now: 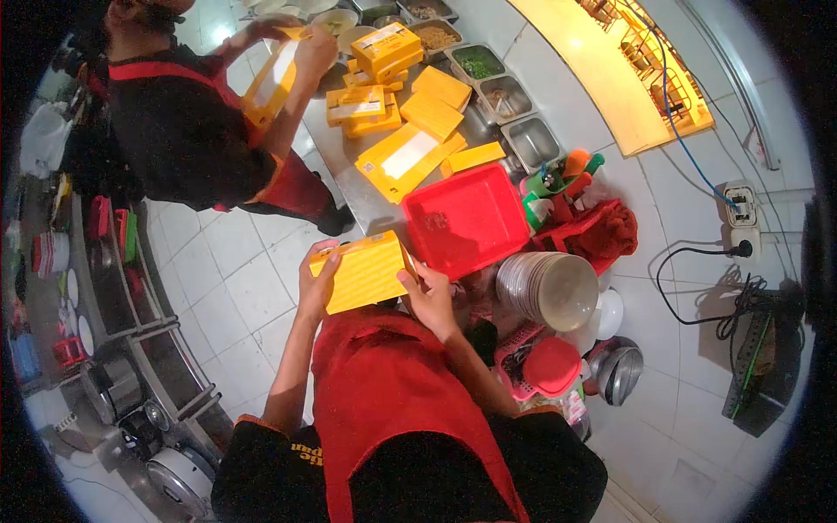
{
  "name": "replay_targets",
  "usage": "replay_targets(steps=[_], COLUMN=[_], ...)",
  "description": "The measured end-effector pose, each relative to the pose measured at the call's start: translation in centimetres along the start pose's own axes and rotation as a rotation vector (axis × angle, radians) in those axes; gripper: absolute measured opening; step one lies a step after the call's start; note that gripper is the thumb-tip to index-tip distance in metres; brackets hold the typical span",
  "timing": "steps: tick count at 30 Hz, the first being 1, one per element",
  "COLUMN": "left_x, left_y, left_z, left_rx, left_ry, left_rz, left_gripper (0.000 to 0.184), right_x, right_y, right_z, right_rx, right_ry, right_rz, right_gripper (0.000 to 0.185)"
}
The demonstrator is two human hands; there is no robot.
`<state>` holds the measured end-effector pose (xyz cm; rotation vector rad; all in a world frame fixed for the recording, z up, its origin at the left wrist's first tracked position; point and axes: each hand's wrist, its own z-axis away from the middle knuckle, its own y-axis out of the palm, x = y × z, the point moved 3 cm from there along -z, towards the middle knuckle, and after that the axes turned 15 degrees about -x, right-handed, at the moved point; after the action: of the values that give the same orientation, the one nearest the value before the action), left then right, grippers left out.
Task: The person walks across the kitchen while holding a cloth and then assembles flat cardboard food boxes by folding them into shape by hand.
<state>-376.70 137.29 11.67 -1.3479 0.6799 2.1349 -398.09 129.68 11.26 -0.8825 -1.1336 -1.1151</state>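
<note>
A yellow box (366,272) is held up in front of the red apron, between my two hands. My left hand (320,277) grips its left side, with the thumb over the near face. At the right end my right hand (427,292) holds the box, thumb on its edge. Just beyond the box lies an empty-looking red tray (466,218) on the counter. Behind the tray, flat yellow cartons (401,164) and folded yellow boxes (384,52) are piled up.
A co-worker (183,131) at the upper left holds a yellow carton (277,83). Metal food containers (532,142) line the wall. Stacked plates (562,292), a pink basket (514,357) and a red cloth (610,231) are on the right. Shelves (161,349) stand left.
</note>
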Motion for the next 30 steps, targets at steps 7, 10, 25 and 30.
replay_targets(steps=[7, 10, 25, 30], left_x=[0.6, 1.1, -0.4, -1.8], left_y=[-0.5, -0.2, 1.4, 0.5], left_z=[-0.1, 0.2, 1.4, 1.6], left_rx=[-0.051, -0.012, -0.077, 0.141], left_ry=[-0.052, 0.047, 0.183, 0.218], left_rz=[0.092, 0.093, -0.15, -0.246], left_gripper=[0.033, 0.035, 0.019, 0.019], right_x=[0.1, -2.4, 2.8, 4.2], right_y=[-0.2, -0.4, 0.2, -1.0], right_z=[0.9, 1.3, 2.1, 1.1], right_rx=[-0.023, -0.247, -0.011, 0.131], right_ry=[0.068, -0.091, -0.454, -0.303], right_rz=[-0.077, -0.003, 0.271, 0.182], right_gripper=[0.029, 0.024, 0.058, 0.049])
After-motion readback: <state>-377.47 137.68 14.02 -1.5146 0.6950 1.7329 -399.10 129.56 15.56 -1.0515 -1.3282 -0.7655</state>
